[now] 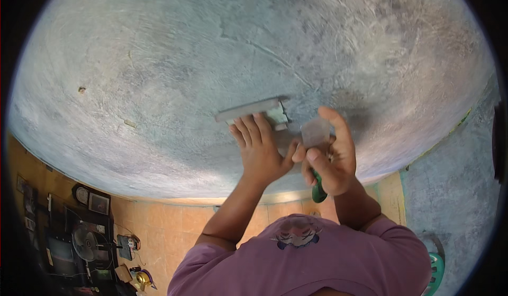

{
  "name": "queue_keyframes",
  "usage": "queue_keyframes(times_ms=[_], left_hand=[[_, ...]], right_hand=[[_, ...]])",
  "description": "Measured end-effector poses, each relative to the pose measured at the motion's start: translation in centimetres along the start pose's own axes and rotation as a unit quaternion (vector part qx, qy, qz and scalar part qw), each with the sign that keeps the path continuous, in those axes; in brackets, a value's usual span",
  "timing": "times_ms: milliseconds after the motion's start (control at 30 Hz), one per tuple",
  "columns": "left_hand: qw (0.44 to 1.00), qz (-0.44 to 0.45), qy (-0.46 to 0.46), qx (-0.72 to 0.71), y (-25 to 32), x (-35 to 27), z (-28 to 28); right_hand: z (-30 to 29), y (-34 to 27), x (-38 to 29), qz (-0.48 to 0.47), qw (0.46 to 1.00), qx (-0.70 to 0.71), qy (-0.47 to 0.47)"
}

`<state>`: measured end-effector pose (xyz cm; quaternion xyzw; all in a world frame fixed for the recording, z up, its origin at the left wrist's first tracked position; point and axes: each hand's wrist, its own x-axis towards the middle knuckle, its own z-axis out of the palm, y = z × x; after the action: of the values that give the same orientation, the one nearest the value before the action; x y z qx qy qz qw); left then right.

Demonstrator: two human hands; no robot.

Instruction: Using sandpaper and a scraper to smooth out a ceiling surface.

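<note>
My left hand (pixel 258 149) has its fingers laid over the lower edge of a wide, flat trowel-like tool (pixel 250 110), whose long grey edge faces up the wall; its thumb points right. Close by on the right, my right hand (pixel 337 153) grips a putty knife with a green handle (pixel 318 188) and a pale, blurred blade (pixel 316 132). The blade is near my left thumb; whether they touch is not plain. Behind both hands spreads a blue-grey plastered wall (pixel 166 73) with streaks and a raised, crack-like line.
At the lower left stand a fan (pixel 84 242), a framed picture (pixel 99 204) and a dark cabinet with items. Orange floor tiles (pixel 158 224) lie below the wall. A green plastic chair (pixel 436 272) is at the lower right, beside another blue-grey wall surface (pixel 448 185).
</note>
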<state>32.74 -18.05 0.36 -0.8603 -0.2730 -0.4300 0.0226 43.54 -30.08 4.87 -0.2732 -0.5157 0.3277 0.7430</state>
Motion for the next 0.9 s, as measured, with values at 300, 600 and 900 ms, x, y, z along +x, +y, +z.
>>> queue_keyframes(times_ms=[300, 600, 900], left_hand=[[0.99, 0.073, 0.099, 0.072, 2.5, 3.7, -0.3], [0.992, 0.088, 0.084, 0.025, 4.8, 8.0, -2.4], [0.998, 0.043, 0.039, 0.032, 4.9, 3.0, 1.4]], right_hand=[[-1.7, -1.8, -0.8, -0.015, 1.0, 0.005, 0.002], [-5.8, -3.0, -0.8, -0.014, 1.0, 0.015, 0.011], [-9.5, -3.1, -0.2, 0.018, 1.0, 0.011, 0.006]])
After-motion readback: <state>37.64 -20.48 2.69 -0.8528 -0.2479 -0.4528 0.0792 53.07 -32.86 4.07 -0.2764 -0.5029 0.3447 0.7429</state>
